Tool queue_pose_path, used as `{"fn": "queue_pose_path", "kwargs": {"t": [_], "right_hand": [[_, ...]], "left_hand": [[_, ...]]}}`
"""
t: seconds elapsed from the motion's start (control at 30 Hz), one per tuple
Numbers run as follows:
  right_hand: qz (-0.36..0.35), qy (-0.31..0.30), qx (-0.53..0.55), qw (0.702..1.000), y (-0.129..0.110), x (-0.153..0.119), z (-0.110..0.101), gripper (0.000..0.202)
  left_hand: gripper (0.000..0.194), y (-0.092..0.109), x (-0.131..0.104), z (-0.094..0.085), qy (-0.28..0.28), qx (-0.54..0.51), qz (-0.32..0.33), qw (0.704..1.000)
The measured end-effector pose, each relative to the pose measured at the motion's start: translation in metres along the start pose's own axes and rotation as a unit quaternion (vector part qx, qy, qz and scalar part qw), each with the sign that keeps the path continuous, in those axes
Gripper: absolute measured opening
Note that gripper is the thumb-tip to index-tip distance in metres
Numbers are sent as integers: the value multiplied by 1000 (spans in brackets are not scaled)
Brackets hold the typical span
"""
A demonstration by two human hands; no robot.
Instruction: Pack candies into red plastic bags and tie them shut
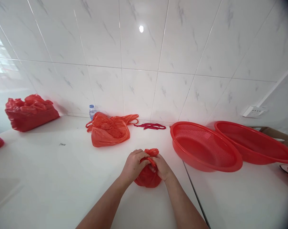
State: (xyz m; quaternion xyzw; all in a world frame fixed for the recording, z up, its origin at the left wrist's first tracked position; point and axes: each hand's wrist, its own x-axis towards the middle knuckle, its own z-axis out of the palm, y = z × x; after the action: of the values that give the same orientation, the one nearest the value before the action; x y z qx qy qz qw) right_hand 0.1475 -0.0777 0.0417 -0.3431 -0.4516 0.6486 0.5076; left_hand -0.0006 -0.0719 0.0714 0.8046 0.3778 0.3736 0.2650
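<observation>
A filled red plastic bag stands on the white table in front of me, its top gathered up. My left hand pinches the bag's twisted neck from the left. From the right, my right hand has its fingers curled round the same gathered plastic. A loose end of the bag pokes up between both hands. What the bag contains is hidden. Beyond my hands lies another red plastic bag, crumpled and slack, with its handles spread out.
A red mesh basket and a red basin stand at the right. Dark red straps lie by the tiled wall. A bottle with a blue cap is behind the slack bag. At far left sits a bulky red bag.
</observation>
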Motion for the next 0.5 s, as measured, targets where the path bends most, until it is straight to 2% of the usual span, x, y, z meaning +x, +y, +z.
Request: {"fn": "queue_pose_path", "kwargs": {"t": [0.13,0.23,0.3,0.4,0.5], "right_hand": [[13,-5,-26,1000,1,-1,-3,8],[26,1,-47,999,3,-1,-9,19],[25,19,-33,999,5,0,-15,25],[14,35,7,999,7,1,-21,24],[7,13,51,999,6,1,-23,21]], "left_hand": [[21,-2,-1,-2,-10,-15,-24,1000],[21,-8,0,-1,7,-24,-67,997],[18,-13,2,0,39,-25,-96,994],[17,-22,6,3,88,-58,-104,989],[18,-30,9,6,70,-137,-136,979]]}}
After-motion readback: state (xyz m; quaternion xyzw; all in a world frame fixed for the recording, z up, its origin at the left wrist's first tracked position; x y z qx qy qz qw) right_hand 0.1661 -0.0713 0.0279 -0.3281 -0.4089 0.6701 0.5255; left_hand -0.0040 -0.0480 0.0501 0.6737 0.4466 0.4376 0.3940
